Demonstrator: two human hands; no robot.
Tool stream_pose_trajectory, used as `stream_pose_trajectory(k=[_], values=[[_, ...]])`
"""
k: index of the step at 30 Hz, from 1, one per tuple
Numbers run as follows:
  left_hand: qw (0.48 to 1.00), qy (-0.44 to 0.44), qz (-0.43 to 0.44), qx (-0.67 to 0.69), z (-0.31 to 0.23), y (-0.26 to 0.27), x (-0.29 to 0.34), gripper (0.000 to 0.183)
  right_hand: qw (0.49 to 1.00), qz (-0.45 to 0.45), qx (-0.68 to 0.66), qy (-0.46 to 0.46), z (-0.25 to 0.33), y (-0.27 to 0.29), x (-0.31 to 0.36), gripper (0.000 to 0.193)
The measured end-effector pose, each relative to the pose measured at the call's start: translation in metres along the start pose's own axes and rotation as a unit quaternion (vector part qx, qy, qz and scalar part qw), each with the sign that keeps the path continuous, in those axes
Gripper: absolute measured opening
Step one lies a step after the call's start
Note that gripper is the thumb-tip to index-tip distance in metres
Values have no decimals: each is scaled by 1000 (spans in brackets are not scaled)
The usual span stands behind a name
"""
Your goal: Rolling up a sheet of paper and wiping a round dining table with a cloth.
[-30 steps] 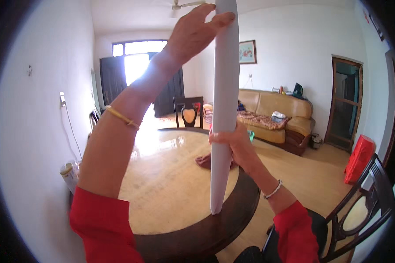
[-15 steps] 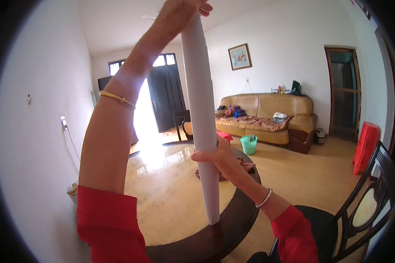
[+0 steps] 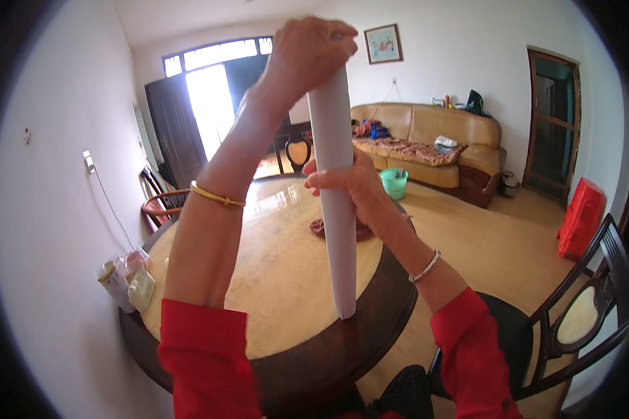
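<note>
It's a round table (image 3: 279, 300) with a pale, glossy top and a broad dark rim, where the lower end of an upright white roll (image 3: 339, 230) seems to rest. A crumpled maroon cloth (image 3: 318, 228) lies just behind the roll, and a pale canister (image 3: 112, 278) sits by the left edge. The tan floor (image 3: 482, 244) carries a green bucket (image 3: 393, 186), a tan sofa (image 3: 426, 126) and a dark chair (image 3: 486, 325).

Wht walls (image 3: 461, 56), tan sofa (image 3: 440, 126), brt doorway (image 3: 210, 105), yel-brn flr (image 3: 468, 237).
</note>
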State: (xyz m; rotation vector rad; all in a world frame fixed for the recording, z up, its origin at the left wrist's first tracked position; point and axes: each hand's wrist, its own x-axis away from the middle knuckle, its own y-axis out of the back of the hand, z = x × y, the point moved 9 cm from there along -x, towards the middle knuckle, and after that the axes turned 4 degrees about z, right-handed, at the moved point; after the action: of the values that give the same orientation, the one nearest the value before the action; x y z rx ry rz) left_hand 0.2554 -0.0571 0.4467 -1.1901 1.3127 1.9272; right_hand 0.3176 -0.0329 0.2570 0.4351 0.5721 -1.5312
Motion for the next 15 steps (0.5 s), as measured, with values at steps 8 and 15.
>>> stream_pose_trajectory(k=[8,15], values=[[980,-9,-128,149,18,19,22,52,998,-12,64,15,-29,1,-9,29],[915,113,-161,351,18,-97,185,54,994,-49,70,62,-4,27,22,33]])
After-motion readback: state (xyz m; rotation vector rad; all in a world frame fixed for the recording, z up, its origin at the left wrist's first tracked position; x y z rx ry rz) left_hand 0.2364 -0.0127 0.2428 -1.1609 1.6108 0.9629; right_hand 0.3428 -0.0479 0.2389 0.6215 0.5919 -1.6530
